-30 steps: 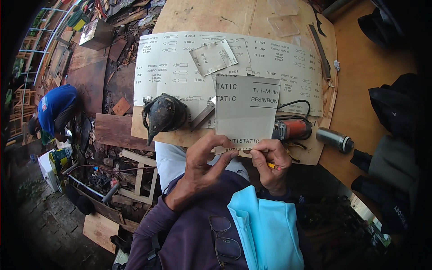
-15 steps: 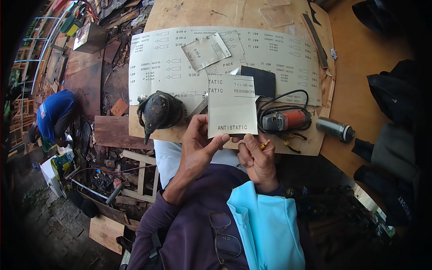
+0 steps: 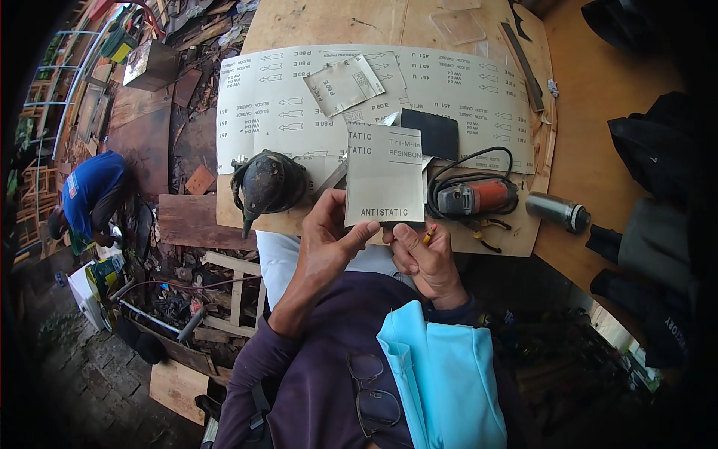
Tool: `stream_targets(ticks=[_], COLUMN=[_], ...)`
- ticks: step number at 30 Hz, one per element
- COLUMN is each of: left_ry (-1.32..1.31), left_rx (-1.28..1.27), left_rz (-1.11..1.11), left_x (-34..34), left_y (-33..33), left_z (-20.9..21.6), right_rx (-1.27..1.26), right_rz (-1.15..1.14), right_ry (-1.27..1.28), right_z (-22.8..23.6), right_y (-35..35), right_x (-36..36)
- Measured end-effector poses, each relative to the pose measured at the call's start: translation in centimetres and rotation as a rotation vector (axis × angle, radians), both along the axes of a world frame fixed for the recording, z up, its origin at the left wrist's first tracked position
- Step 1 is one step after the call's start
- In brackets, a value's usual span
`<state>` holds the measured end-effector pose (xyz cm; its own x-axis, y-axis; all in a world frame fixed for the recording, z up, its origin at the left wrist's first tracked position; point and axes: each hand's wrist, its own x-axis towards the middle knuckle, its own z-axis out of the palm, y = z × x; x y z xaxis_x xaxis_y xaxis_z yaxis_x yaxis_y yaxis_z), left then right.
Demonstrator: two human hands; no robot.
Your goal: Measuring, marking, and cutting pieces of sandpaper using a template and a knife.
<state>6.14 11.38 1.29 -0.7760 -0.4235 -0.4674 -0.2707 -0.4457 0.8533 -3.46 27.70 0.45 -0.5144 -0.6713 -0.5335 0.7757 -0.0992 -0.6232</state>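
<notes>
Upright before me is a rectangular piece of sandpaper (image 3: 385, 176), its pale printed backing toward me. My left hand (image 3: 333, 232) pinches its lower left corner, thumb in front and fingers behind. At the lower right edge, my right hand (image 3: 422, 258) is closed, its thumb pressed on the paper. A short yellow pencil (image 3: 428, 234) sticks up from that same hand. Behind the held piece, a dark sandpaper piece (image 3: 430, 135) shows its grit side. A smaller pale piece (image 3: 342, 84) lies on a large sandpaper sheet (image 3: 479, 97).
A dark rounded object (image 3: 273, 183) stands left on the plywood table (image 3: 329, 26). To the right are a red and grey power tool (image 3: 475, 197) with a coiled cord, yellow-handled pliers (image 3: 486, 236) and a bottle (image 3: 557, 212). A person in blue (image 3: 93, 194) bends down at far left.
My right hand has shifted slightly left and up against the sandpaper's lower edge. The pencil in it now points more upright. My left hand keeps its hold.
</notes>
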Motion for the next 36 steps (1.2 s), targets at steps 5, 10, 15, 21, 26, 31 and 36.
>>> stream_targets(ticks=[5, 10, 15, 21, 26, 31, 36], left_ry=[-0.023, -0.042, -0.032, -0.033, -0.005, -0.04, -0.122], left_rx=[0.122, 0.138, 0.128, 0.387, 0.501, 0.303, 0.221], left_rz=[-0.054, -0.068, -0.029, 0.111, 0.044, -0.066, -0.061], left_x=[0.2, 0.6, 0.7, 1.0, 0.8, 0.4, 0.9], left_y=[0.5, 1.0, 1.0, 1.3, 0.6, 0.4, -0.1], left_z=[0.2, -0.4, -0.9, -1.5, -1.3, 0.6, -1.7], right_rx=[0.06, 0.07, 0.084, 0.068, -0.032, 0.0, 0.041], right_rz=[-0.06, -0.119, -0.121, -0.125, -0.109, -0.15, -0.14], right_ry=[0.027, 0.047, 0.054, 0.018, -0.12, -0.103, -0.072], right_z=[-0.9, -0.8, -1.0, -1.0, -0.6, -1.5, -1.4], right_y=[-0.5, -1.1, -1.1, -1.0, -0.6, -0.1, -0.6], right_x=[0.7, 0.8, 0.9, 1.3, 0.7, 0.5, 0.6])
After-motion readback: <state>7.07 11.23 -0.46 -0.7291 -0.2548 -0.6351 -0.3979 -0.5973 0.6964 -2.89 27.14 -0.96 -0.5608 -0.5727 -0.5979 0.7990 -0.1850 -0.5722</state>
